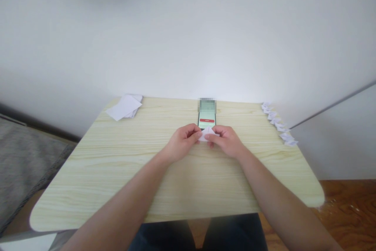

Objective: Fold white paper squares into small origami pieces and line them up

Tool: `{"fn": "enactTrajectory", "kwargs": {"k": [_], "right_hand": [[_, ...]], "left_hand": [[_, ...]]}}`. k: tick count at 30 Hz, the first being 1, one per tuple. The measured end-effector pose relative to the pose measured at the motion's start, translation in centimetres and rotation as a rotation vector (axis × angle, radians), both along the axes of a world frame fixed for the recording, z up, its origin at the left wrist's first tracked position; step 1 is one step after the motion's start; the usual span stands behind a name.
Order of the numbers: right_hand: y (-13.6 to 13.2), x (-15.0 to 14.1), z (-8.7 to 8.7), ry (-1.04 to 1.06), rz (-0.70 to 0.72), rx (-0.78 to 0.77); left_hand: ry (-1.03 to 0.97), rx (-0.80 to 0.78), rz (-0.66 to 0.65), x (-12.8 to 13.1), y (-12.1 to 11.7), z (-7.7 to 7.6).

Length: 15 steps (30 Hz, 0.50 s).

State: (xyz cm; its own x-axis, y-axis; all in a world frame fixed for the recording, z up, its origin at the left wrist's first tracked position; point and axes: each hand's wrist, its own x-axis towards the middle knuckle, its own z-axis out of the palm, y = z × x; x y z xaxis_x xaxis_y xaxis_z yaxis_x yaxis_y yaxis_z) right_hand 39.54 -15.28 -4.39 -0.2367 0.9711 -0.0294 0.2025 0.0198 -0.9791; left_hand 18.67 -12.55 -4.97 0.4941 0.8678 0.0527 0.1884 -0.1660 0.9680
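Note:
Between my two hands is a small piece of folded white paper, held just in front of a phone. My left hand pinches its left corner between thumb and fingers. On the other side, my right hand grips it, with the thumb lying across the paper's front face. The top of the paper comes to a point with a crease down the middle. Behind it lies the phone, its lit screen showing a red bar; the paper and fingers hide its lower end.
At the back left of the pale wooden table lies a stack of white paper sheets. Several small folded white paper pieces line the right edge. A white wall rises behind the table.

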Motion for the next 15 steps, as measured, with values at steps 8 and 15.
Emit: {"fn": "enactTrajectory", "kwargs": {"k": [8, 15], "right_hand": [[0.26, 0.35, -0.24, 0.065, 0.033, 0.014], [0.33, 0.37, -0.43, 0.103, -0.007, 0.047]], "left_hand": [[0.045, 0.043, 0.043, -0.02, 0.1, 0.08], [0.0, 0.012, 0.061, -0.2, 0.25, 0.08]]}}
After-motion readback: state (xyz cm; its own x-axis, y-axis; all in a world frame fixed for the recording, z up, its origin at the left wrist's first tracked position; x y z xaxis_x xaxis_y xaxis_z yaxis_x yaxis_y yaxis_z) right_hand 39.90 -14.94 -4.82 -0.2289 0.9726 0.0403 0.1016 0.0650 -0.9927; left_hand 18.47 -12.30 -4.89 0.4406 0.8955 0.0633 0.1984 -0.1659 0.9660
